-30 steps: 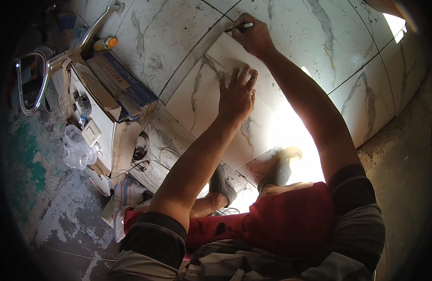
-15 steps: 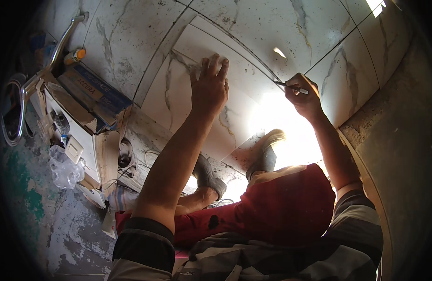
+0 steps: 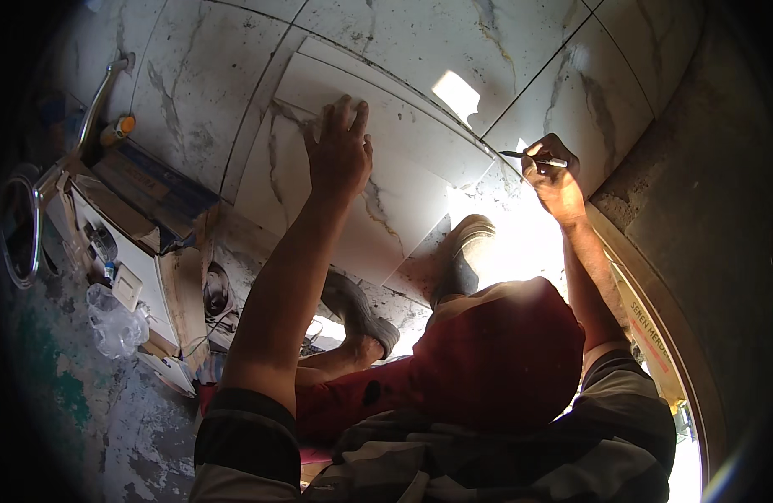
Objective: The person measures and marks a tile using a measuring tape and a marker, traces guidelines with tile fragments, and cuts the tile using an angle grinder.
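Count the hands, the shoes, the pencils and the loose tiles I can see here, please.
Hands: 2, the left hand flat on the tile and the right hand holding the pencil
Shoes: 2, one and the other
Pencils: 1, the pencil
Loose tiles: 1, the tile
Total: 6
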`<state>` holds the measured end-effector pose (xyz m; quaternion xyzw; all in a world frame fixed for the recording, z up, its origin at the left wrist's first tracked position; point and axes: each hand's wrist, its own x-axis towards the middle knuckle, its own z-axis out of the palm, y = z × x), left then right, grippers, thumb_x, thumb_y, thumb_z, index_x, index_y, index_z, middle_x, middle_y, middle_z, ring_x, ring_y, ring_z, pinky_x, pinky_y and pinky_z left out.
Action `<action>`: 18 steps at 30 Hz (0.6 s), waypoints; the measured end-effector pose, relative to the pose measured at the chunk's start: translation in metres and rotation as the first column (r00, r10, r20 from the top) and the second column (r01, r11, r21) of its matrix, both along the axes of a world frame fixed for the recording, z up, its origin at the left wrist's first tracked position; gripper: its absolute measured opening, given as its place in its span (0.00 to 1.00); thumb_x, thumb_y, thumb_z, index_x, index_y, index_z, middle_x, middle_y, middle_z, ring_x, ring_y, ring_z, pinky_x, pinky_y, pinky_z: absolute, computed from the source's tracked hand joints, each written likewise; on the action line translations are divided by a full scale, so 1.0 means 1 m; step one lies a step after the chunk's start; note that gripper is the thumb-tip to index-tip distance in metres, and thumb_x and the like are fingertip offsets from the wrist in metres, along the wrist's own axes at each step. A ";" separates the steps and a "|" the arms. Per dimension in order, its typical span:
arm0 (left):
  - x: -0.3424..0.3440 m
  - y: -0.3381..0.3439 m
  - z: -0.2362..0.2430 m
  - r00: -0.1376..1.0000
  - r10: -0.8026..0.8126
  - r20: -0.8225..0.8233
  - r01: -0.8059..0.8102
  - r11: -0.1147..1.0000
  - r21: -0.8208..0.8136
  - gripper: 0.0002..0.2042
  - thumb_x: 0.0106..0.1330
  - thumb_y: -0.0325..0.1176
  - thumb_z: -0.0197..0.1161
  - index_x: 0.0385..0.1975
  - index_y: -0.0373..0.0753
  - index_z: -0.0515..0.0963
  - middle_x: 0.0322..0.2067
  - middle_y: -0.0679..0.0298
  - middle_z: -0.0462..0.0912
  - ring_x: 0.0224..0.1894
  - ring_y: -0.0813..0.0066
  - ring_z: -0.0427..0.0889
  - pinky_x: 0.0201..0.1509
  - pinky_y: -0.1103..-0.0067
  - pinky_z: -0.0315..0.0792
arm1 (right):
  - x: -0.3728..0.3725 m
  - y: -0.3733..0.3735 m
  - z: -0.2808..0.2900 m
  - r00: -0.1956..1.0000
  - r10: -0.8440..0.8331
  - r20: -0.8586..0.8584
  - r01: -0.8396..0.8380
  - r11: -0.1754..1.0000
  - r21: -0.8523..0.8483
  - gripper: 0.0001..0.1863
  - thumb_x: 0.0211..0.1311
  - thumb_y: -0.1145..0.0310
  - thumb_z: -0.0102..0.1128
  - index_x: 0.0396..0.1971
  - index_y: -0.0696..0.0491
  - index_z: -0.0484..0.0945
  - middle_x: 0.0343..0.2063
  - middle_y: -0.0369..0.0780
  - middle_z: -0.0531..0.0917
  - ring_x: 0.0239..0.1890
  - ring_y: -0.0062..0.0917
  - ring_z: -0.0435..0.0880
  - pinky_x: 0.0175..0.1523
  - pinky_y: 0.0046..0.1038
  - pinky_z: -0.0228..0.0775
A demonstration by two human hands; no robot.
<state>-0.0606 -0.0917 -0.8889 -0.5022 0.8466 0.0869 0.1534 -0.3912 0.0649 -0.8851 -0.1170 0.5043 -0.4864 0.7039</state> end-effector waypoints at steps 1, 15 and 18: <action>0.000 0.002 0.000 1.000 -0.004 0.000 0.004 1.000 0.000 0.28 0.65 0.40 0.57 0.67 0.51 0.61 0.67 0.64 0.57 0.69 0.63 0.59 0.67 0.56 0.56 | 0.006 -0.011 0.007 0.978 0.084 -0.190 -0.087 0.996 -0.009 0.11 0.60 0.84 0.48 0.42 0.59 0.71 0.39 0.41 0.75 0.42 0.19 0.73 0.44 0.22 0.70; -0.001 0.000 -0.003 0.999 -0.013 -0.042 0.012 1.000 -0.014 0.28 0.64 0.37 0.58 0.66 0.49 0.62 0.66 0.62 0.59 0.68 0.58 0.61 0.66 0.57 0.58 | 0.012 -0.001 -0.030 0.970 0.035 -0.239 -0.046 0.998 -0.041 0.11 0.56 0.86 0.54 0.37 0.56 0.71 0.32 0.33 0.75 0.36 0.13 0.73 0.40 0.15 0.68; -0.001 0.000 -0.004 0.998 -0.019 -0.055 0.019 1.000 -0.015 0.29 0.63 0.37 0.58 0.66 0.48 0.63 0.66 0.61 0.60 0.67 0.57 0.62 0.65 0.57 0.60 | 0.007 0.003 -0.039 0.969 -0.199 0.147 0.189 0.979 0.080 0.04 0.62 0.79 0.51 0.37 0.58 0.71 0.33 0.38 0.76 0.38 0.21 0.75 0.42 0.22 0.69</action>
